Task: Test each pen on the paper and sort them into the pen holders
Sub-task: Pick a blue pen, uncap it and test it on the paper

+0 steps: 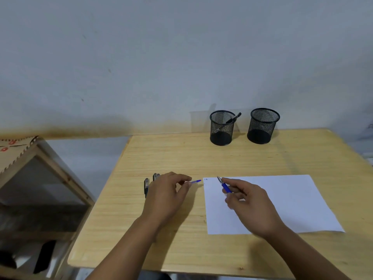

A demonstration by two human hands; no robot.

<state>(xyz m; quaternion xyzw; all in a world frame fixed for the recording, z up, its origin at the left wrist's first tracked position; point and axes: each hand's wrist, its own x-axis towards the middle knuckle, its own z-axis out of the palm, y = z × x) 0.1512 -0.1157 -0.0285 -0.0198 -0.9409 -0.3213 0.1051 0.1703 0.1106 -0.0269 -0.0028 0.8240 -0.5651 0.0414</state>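
Note:
A white sheet of paper (pixel 282 201) lies on the wooden table (pixel 181 158), with a small scribble at its top left corner. My right hand (pixel 250 203) holds a blue pen (pixel 225 185), its tip just above the paper's upper left part. My left hand (pixel 167 196) pinches a blue pen cap (pixel 195 181) beside the paper's left edge. Two dark pens (pixel 146 186) lie behind my left hand, partly hidden. At the back stand two black mesh pen holders: the left holder (pixel 221 128) contains one black pen (pixel 233 118), while the right holder (pixel 262 126) looks empty.
A wooden-framed shelf unit (pixel 46 188) stands left of the table, lower than it, with dark items inside. The wall runs close behind the holders. The table's front edge is near my forearms.

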